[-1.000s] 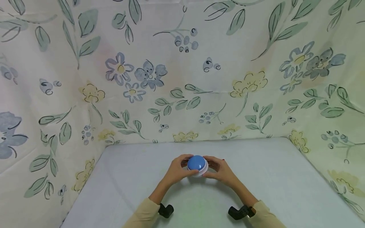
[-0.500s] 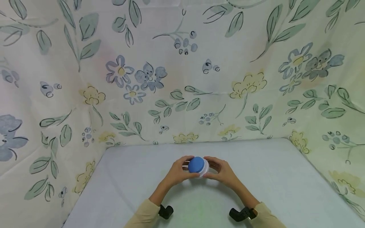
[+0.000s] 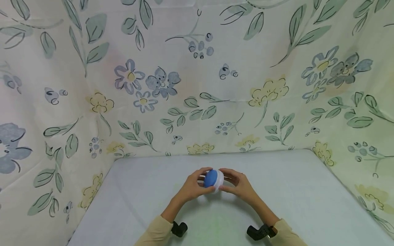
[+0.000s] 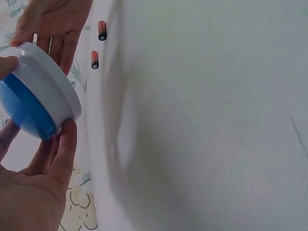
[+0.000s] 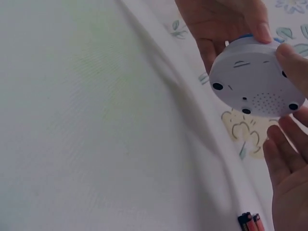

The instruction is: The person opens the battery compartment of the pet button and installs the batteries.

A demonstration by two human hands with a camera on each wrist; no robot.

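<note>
White cloth [image 3: 237, 44] printed with flowers is filling the upper part of the head view, and a pale counter [image 3: 277, 184] is spreading below it. Working from a distance, I am watching the left hand [image 3: 191, 185] and the right hand [image 3: 241, 187] near the frame's lower middle; both are gripping one round device [image 3: 213, 180], thumbs and fingers curling about its sides. The device is hanging clear of the counter just below the centre of that frame, its blue dome [image 4: 21, 108] facing left there. Its white underside [image 5: 257, 79] is showing at the upper right of the right wrist frame. Steadying and tilting is looking like the step in hand, so I am favouring pressure on the rim over the dome, which I am guessing gives under a push. I am also wanting both wrists turning together, suspecting smooth plastic of slipping under uneven force. Two batteries [image 4: 102, 30] are lying at the upper left of the left wrist frame; I am giving them room, expecting them to roll if nudged. Small dark feet [image 5: 218, 86] are dotting the underside.
</note>
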